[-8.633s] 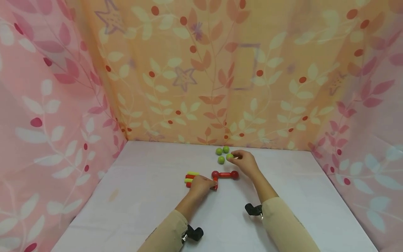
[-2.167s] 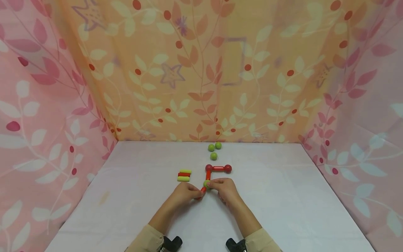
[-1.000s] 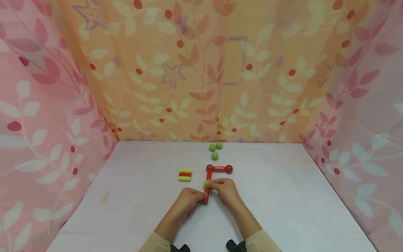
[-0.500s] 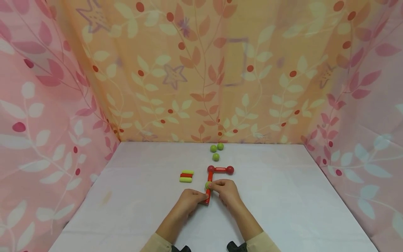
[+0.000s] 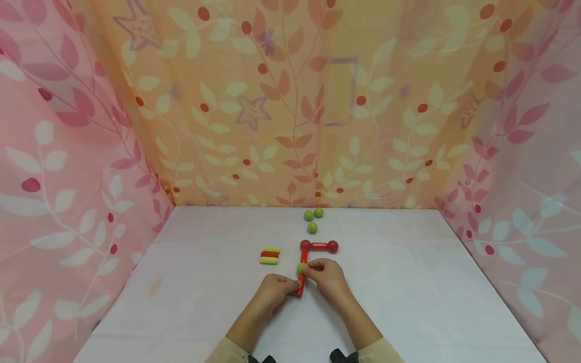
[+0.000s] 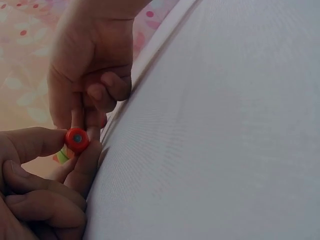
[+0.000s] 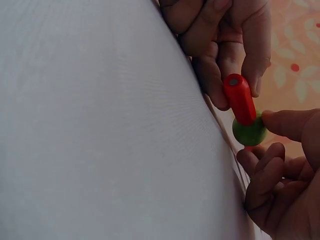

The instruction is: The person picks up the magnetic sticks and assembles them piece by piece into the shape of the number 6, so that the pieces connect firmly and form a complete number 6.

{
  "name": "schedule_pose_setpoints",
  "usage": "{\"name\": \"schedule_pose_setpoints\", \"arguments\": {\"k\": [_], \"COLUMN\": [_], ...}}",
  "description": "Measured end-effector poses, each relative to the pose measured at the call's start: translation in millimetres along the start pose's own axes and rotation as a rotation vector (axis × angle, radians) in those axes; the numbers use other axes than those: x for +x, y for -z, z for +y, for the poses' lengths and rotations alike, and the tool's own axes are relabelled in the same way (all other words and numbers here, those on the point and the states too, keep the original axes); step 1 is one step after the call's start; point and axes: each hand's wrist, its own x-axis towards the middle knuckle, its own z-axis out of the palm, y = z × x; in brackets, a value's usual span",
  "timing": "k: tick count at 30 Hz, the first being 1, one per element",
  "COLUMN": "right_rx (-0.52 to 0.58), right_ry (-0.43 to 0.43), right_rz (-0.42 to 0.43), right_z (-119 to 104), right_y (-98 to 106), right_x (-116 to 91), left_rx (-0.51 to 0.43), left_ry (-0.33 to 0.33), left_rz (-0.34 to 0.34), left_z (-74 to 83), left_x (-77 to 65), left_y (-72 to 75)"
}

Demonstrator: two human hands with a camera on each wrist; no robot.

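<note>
My left hand (image 5: 274, 291) pinches a red magnetic rod (image 7: 240, 100) between thumb and fingers. A metal disc shows in the rod's near end in both wrist views. The rod's far end meets a green ball (image 7: 250, 130), which my right hand (image 5: 328, 277) pinches. Beyond the ball, in the head view, another red rod (image 5: 304, 255) leads up to a red ball (image 5: 305, 245). From there a further red rod (image 5: 319, 246) runs right to a second red ball (image 5: 333, 246). The pieces form one bent chain on the table.
Three loose green balls (image 5: 312, 228) lie at the back of the white table (image 5: 390, 262). Left of the chain, two yellow-green rods (image 5: 269, 260) lie with a red rod (image 5: 270, 254) between them. Patterned curtains (image 5: 290, 101) stand behind and at both sides.
Since the oldest frame, a green ball left the back group and joined the chain, with a red rod from the pile below it. That rod has swung in line; in the last second the hands barely moved.
</note>
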Motion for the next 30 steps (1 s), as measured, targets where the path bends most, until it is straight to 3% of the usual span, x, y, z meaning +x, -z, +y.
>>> {"name": "schedule_pose_setpoints", "arguments": {"k": [7,11,17,24,30], "right_rx": [-0.074,-0.194,-0.263,-0.366,-0.423], "right_ry": [0.05,0.153,0.254,0.292,0.442], "right_rz": [0.01,0.018,-0.007,-0.055,-0.122], "right_z": [-12,-22,-46,-75,-87], "right_y": [13,23,48,76,90], "right_x": [-1,6,20,47,80], "left_rx": [0.013,0.025,0.017,0.024,0.026], "left_ry": [0.012,0.007,0.026,0.055,0.05], "left_rz": [0.01,0.019,0.03,0.047,0.043], "left_z": [-2.0,-3.9,-2.2,-1.0,-0.7], "left_x": [1.4,0.8,0.4,-0.5,-2.3], "left_y": [0.1,0.3,-2.7,-4.6,-4.0]}}
